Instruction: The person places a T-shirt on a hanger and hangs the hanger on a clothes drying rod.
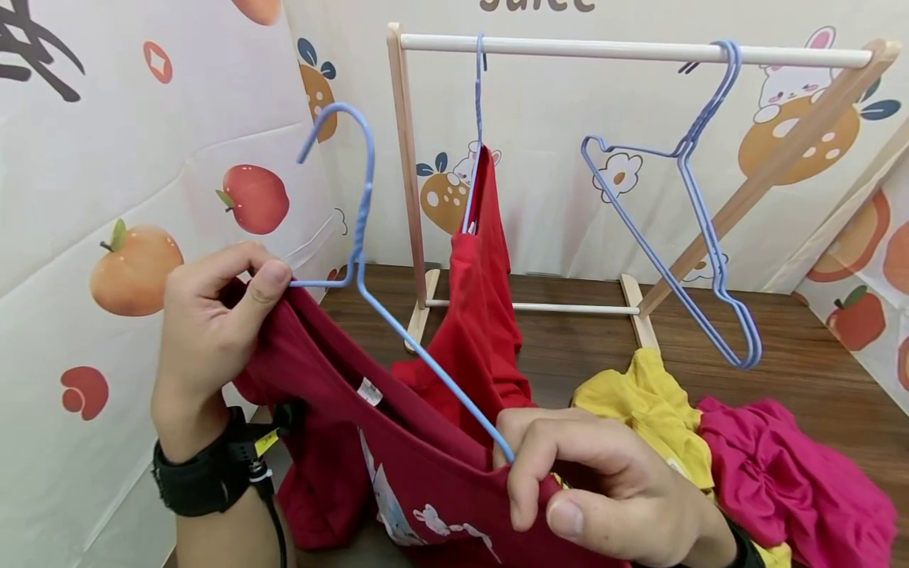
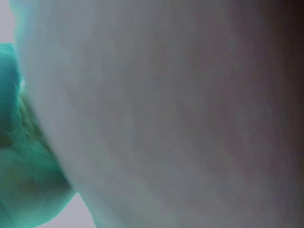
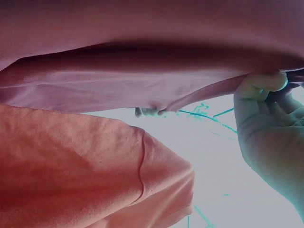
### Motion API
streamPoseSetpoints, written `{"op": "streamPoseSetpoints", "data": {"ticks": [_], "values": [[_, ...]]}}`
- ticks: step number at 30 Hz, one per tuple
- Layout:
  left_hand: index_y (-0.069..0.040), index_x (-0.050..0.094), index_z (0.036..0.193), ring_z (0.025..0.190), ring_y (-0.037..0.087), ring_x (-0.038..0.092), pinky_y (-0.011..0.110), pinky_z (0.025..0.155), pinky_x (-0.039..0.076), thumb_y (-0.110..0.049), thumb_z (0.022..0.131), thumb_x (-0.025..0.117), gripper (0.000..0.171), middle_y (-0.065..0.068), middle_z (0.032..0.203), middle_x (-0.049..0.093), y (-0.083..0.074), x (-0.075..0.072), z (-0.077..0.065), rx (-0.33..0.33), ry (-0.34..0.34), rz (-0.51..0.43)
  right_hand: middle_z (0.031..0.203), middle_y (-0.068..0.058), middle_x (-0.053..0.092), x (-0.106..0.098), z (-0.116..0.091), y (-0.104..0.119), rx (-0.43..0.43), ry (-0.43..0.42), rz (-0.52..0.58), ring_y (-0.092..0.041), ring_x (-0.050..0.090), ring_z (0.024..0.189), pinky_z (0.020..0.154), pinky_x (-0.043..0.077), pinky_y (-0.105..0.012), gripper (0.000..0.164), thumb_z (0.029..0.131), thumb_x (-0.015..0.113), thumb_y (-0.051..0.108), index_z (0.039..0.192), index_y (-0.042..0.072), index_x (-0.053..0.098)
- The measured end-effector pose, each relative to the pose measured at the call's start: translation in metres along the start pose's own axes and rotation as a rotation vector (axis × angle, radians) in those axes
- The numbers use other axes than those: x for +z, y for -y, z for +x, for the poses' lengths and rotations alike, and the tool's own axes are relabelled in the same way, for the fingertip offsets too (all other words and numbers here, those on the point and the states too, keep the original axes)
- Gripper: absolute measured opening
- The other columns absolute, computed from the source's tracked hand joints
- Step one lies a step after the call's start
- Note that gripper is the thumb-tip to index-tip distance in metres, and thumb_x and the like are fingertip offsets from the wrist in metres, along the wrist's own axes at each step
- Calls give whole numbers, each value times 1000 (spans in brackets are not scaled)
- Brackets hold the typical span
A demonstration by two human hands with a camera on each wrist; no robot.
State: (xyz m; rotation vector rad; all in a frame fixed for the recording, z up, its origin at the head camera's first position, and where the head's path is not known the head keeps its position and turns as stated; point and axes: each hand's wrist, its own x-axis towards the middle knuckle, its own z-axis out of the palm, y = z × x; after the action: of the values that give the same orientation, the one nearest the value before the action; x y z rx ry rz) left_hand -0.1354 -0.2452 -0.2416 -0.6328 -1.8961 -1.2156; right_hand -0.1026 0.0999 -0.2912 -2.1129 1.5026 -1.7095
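Observation:
A dark red T-shirt (image 1: 440, 442) with a white printed picture and a neck label hangs between both hands. Pinched at one shoulder by my left hand (image 1: 213, 315), it has one arm of a blue wire hanger (image 1: 426, 355) running into the cloth there. My right hand (image 1: 611, 481) grips the neckline's other side, fingers curled over the edge where the hanger's other arm meets it. The hanger's hook stands up free of the rack. Folds of the T-shirt (image 3: 123, 90) and my right hand (image 3: 266, 118) show in the right wrist view. A blurred surface fills most of the left wrist view.
Behind stands a clothes rack (image 1: 611, 49) with wooden legs and a white rail. A bright red garment (image 1: 483, 300) hangs on it by a blue hanger; bare blue hangers (image 1: 699, 205) hang farther right. Yellow (image 1: 646, 410) and magenta clothes (image 1: 788, 473) lie on the wooden table.

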Motion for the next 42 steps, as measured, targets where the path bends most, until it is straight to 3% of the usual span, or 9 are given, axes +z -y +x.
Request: {"op": "streamPoseSetpoints", "data": {"ticks": [8,11,15,20,23,27,31,36,42], "values": [[-2,71,94,85,7,54,21,77,41,-10,93,73,8,-14,88,61,1,2,3,-109,41,160,88,-8,53,1,4,-3,35,3,-77,-14,52,88,75,46,-29,24,104,41,11,110,-4,60],[0,71,101,96,8,55,23,87,40,-7,89,77,16,-16,96,60,-3,3,3,-95,1,202,90,-7,54,3,5,-3,50,-6,-99,-14,53,90,76,47,-29,24,105,42,12,111,-3,60],[0,70,93,82,5,55,21,78,42,-5,87,77,11,-13,83,59,-16,6,0,-30,20,187,89,-5,53,6,6,-3,55,-24,-170,-10,52,87,73,47,-25,22,104,46,11,112,-2,61],[-18,69,78,60,1,47,17,59,39,-10,89,77,16,-13,64,52,-42,25,-8,42,273,181,88,-2,53,15,14,-5,42,-69,-300,-7,50,86,71,44,-20,18,102,51,11,112,0,61],[-29,64,76,54,-2,42,18,53,36,-29,93,75,21,-18,58,45,-55,43,-13,11,458,263,88,-2,54,22,21,-9,7,-99,-414,-7,50,86,72,44,-19,18,100,56,12,111,-1,62],[-30,55,73,49,-4,38,21,50,34,-52,95,67,33,-20,54,37,-65,62,-17,-22,574,350,87,-1,55,31,29,-12,-33,-142,-558,-6,51,85,75,43,-16,19,98,62,15,108,-1,63],[-28,52,72,46,-2,35,23,46,30,-49,95,67,35,-18,52,35,-69,72,-20,-56,586,335,87,0,55,35,33,-15,-59,-171,-663,-7,49,82,76,41,-15,19,96,66,17,104,0,65],[-25,49,71,45,1,36,23,44,29,-27,93,66,28,-17,52,37,-72,75,-22,-114,563,293,91,-1,58,39,33,-18,-23,-208,-713,-7,51,83,76,42,-13,18,97,65,19,104,3,65],[-20,45,68,47,3,31,23,45,26,-16,91,58,27,-13,52,35,-68,76,-23,-128,479,362,117,-8,66,38,30,-15,72,-144,-752,-13,63,107,91,54,-20,31,99,65,27,123,7,66]]}}
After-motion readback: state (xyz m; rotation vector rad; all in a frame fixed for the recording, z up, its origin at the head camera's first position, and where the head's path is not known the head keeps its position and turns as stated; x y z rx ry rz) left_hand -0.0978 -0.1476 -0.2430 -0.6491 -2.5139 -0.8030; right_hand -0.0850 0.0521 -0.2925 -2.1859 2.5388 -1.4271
